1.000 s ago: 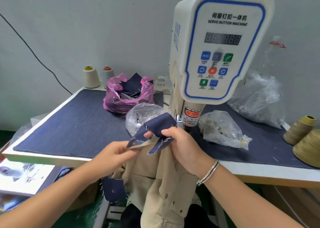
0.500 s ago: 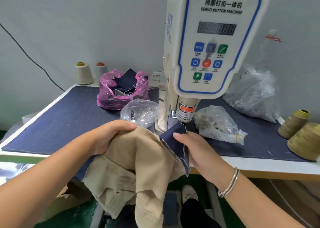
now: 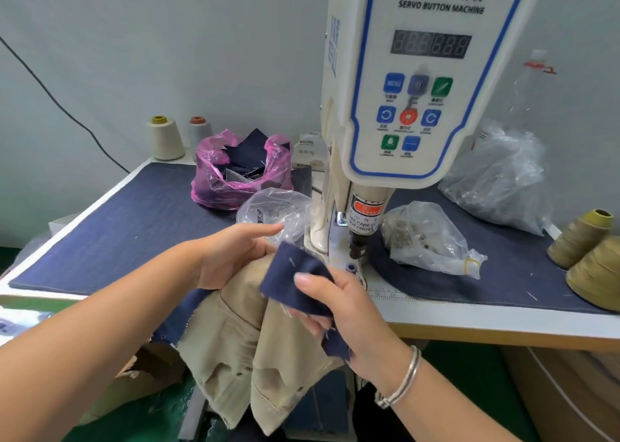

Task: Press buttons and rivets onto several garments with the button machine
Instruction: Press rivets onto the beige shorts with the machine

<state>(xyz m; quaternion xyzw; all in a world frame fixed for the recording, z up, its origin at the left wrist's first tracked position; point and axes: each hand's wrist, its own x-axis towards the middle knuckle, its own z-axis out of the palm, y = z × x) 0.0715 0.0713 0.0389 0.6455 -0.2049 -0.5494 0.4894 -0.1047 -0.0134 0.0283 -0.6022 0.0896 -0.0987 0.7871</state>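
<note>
A white servo button machine (image 3: 416,82) stands on the table, its press head (image 3: 357,243) just above the base. A beige garment (image 3: 261,351) with a navy flap (image 3: 297,279) hangs over the table's front edge. My right hand (image 3: 339,310) pinches the navy flap, thumb on top, just in front of the press head. My left hand (image 3: 235,253) rests on the beige cloth with fingers stretched toward a clear bag (image 3: 275,210) of small metal parts.
A second clear bag (image 3: 426,237) of metal buttons lies right of the press. A pink bag (image 3: 241,170) of navy scraps sits behind. Thread cones stand at the back left (image 3: 165,138) and right edge (image 3: 580,237). A large clear bag (image 3: 500,180) and a bottle (image 3: 533,82) are at the back right.
My right hand has spread the navy flap flatter and shifted it toward the press head. My left hand has slid forward over the beige garment, its fingers now extended toward the clear bag.
</note>
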